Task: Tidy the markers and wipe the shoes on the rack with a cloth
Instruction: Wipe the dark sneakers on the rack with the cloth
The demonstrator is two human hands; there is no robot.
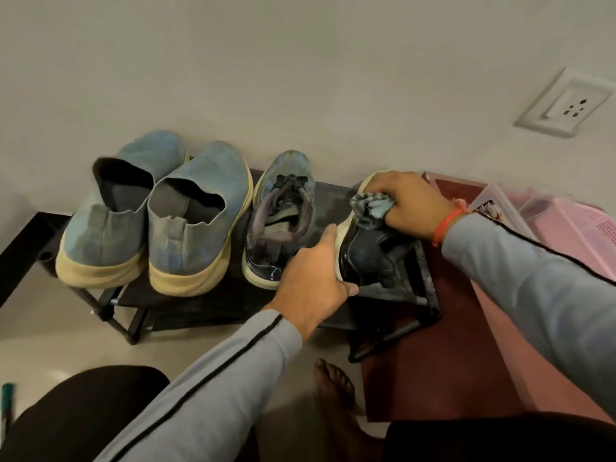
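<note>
At three o'clock on the black metal shoe rack [430, 288], the left hand [320, 271] clasps a tipped dark lace-up sneaker [370, 258]; the right hand [413, 201] clenches a crumpled blue-grey cloth [368, 208] against it.

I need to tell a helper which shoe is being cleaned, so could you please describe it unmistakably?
Find the black shoe rack against the wall. Four shoes sit on top; take the rightmost, a dark sneaker. Unlike its neighbours, it is tipped on its side, steadied by the left hand, with the cloth on it.

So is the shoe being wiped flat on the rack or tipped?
Tipped. The shoe lies on its side, pale sole edge facing left, left hand steadying its heel, right hand pressing the cloth on it.
</note>
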